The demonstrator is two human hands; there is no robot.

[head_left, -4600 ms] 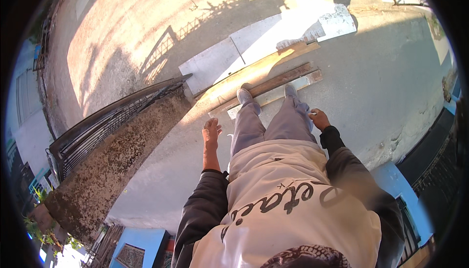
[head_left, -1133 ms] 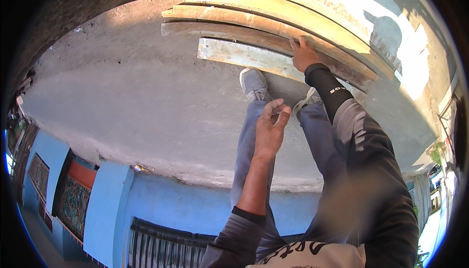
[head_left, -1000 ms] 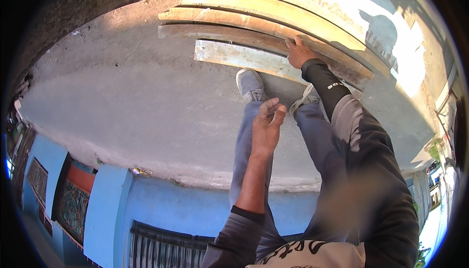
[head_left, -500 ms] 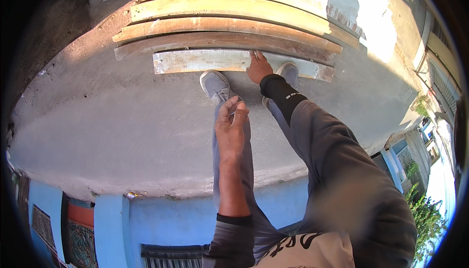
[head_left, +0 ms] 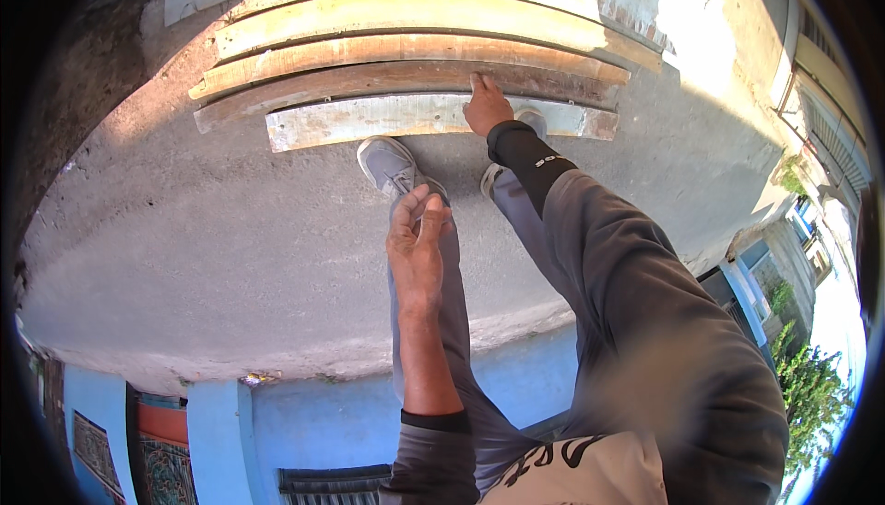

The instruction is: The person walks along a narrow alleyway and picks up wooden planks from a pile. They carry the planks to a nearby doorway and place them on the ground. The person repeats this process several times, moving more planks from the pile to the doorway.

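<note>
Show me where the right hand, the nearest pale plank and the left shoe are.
right hand (head_left: 486, 111), head view, on the back of the hand.
pale plank (head_left: 369, 121), head view, on its top face left of the hand.
left shoe (head_left: 389, 164), head view, on the grey upper.

Right hand (head_left: 486, 109) now farther along the grey plank (head_left: 369, 121), from its right end toward mid-length.

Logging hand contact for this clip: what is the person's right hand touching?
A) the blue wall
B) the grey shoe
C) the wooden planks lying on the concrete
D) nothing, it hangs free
C. The right hand reaches forward and down onto the planks, fingers at the edge between the pale front plank and the darker one behind it; the left hand hangs open above the legs, holding nothing.
</note>
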